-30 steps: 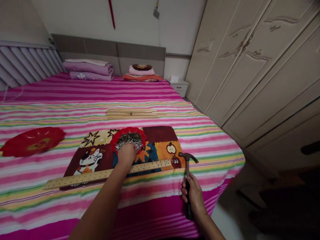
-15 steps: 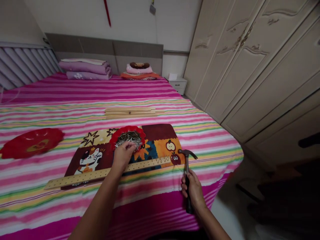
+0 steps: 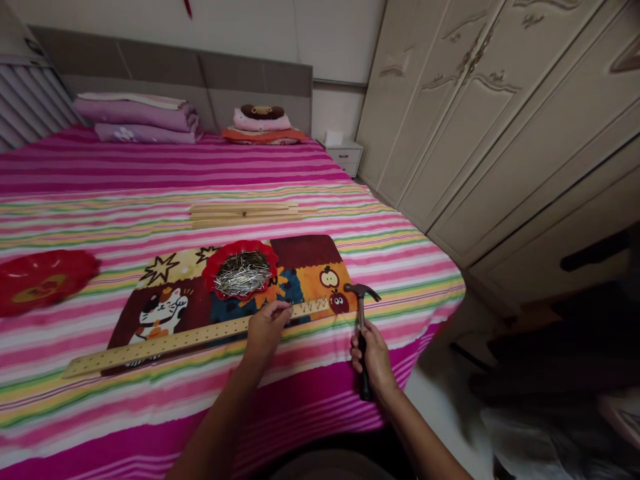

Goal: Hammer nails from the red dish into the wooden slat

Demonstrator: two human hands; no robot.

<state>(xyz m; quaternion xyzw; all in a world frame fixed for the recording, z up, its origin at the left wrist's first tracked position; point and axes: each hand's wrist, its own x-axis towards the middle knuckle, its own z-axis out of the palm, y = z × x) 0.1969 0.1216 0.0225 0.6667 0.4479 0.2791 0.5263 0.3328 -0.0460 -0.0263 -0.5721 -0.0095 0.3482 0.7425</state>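
Observation:
My left hand (image 3: 267, 330) is closed in a pinch on a nail, mostly hidden by the fingertips, over the right part of a long wooden strip (image 3: 200, 338) with rows of small holes. Several nails (image 3: 314, 305) stand up from the strip's right end. The strip lies across a patterned mat (image 3: 295, 257). Behind the hand, a red scalloped bowl (image 3: 209, 275) holds a heap of loose nails (image 3: 243, 273). My right hand (image 3: 375, 357) is wrapped round the black handle of a claw hammer (image 3: 362, 310), its head up near the mat's right edge.
Several wooden strips (image 3: 245, 215) lie farther back on the striped bedspread (image 3: 400, 267). A red plate (image 3: 47, 280) is at the left. Folded bedding (image 3: 135, 120) sits by the headboard (image 3: 165, 67); a wardrobe (image 3: 475, 133) stands at the right beyond the bed's edge.
My left hand has come out of the nail bowl and moved right and toward me, to the wooden strip. The right hand still holds the hammer. The view has shifted.

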